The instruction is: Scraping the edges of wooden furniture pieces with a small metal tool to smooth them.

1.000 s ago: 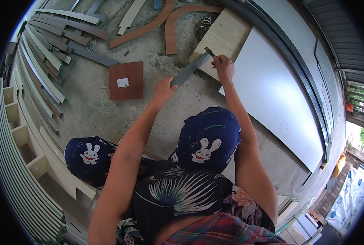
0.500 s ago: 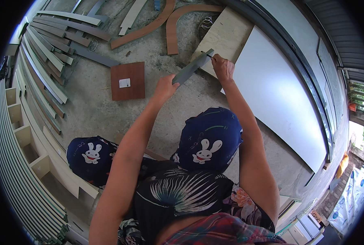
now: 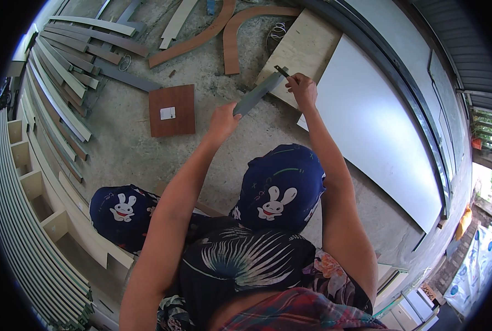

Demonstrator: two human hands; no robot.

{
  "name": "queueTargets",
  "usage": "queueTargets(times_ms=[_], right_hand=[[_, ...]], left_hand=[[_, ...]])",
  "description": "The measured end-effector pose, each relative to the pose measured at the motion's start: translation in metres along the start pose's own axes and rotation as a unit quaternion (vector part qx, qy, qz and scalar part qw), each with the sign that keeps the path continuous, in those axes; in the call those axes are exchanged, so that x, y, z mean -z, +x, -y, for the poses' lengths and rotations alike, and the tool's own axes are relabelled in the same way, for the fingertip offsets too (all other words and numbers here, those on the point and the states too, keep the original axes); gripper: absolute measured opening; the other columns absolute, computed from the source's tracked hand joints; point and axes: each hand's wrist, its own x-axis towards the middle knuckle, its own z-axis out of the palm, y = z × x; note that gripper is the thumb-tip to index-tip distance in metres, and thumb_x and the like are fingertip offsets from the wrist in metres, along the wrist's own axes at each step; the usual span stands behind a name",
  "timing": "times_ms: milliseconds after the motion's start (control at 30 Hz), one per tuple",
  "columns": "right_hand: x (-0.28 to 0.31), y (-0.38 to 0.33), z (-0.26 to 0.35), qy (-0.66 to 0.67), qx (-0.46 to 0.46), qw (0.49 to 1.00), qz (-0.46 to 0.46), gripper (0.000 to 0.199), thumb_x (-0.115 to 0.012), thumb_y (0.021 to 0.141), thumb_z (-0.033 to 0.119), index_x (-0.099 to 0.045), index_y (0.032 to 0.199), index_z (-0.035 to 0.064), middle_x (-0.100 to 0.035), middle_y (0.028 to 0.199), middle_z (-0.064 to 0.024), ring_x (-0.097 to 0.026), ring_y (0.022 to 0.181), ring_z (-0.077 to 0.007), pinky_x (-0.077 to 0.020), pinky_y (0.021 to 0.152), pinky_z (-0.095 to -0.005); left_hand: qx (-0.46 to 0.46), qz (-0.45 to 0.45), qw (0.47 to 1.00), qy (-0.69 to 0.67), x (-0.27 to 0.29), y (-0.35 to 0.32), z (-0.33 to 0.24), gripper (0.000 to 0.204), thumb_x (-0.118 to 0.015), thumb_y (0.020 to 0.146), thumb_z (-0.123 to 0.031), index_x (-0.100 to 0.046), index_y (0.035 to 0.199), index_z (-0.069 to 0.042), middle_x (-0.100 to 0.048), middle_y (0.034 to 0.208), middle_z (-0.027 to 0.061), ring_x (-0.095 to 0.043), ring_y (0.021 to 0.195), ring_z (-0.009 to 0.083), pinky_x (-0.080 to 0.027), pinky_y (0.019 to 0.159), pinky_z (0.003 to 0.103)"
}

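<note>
My left hand (image 3: 224, 120) is closed round the near end of a narrow grey-green board (image 3: 258, 96), which slants up and away to the right. At the board's far end, my right hand (image 3: 303, 91) pinches a thin dark tool (image 3: 282, 71), blade-like in shape. The tool lies across the board's tip; its exact kind is too small to make out. A square reddish-brown panel (image 3: 179, 126) with a white label (image 3: 167, 113) is on the floor left of my left hand. Beneath the board's far end is a pale plywood sheet (image 3: 306, 49).
A large white panel (image 3: 373, 127) leans or lies at the right. Curved brown boards (image 3: 231, 41) are on the concrete floor (image 3: 130, 149) ahead. Several long strips (image 3: 64, 83) fan out at the far left, beside a pale shelf unit (image 3: 33, 185). My covered knees (image 3: 282, 187) are below my hands.
The dark tool in my right hand has turned and now shows more of its length beyond the board's tip. My left hand and the board have barely moved.
</note>
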Motion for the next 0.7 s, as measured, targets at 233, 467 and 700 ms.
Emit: queueTargets(times_ms=[233,467,700], right_hand=[[0.026,0.03,-0.029,0.112,-0.146,0.98,-0.072,0.022,-0.058,0.085,0.022,-0.067,0.081,0.0028,-0.07,0.068,-0.0052,-0.067,0.06,-0.0115,-0.0507,0.056,-0.0244],[0.018,0.015,-0.025,0.182,-0.133,0.974,0.034,0.022,-0.058,0.087,0.02,-0.066,0.082,0.0002,-0.069,0.071,-0.0093,-0.065,0.057,-0.0114,-0.0472,0.05,-0.0223],[-0.005,-0.029,0.02,0.34,-0.153,0.91,0.179,0.024,-0.059,0.086,0.027,-0.066,0.079,0.0057,-0.069,0.077,-0.0013,-0.065,0.069,-0.0088,-0.0466,0.056,-0.0224]], left_hand=[[-0.007,0.002,1.0,-0.002,0.004,0.001,-0.003,0.03,-0.068,0.077,-0.014,-0.06,0.104,-0.002,-0.063,0.091,0.0217,-0.061,0.087,0.039,-0.048,0.074,0.045],[-0.021,-0.011,1.0,0.005,0.003,-0.002,-0.004,0.025,-0.067,0.077,-0.013,-0.06,0.098,-0.003,-0.063,0.088,0.0207,-0.06,0.086,0.0392,-0.048,0.073,0.046],[-0.019,-0.022,0.999,0.017,-0.004,-0.001,-0.003,0.027,-0.069,0.076,-0.017,-0.06,0.098,-0.005,-0.064,0.084,0.0194,-0.062,0.081,0.0373,-0.048,0.07,0.046]])
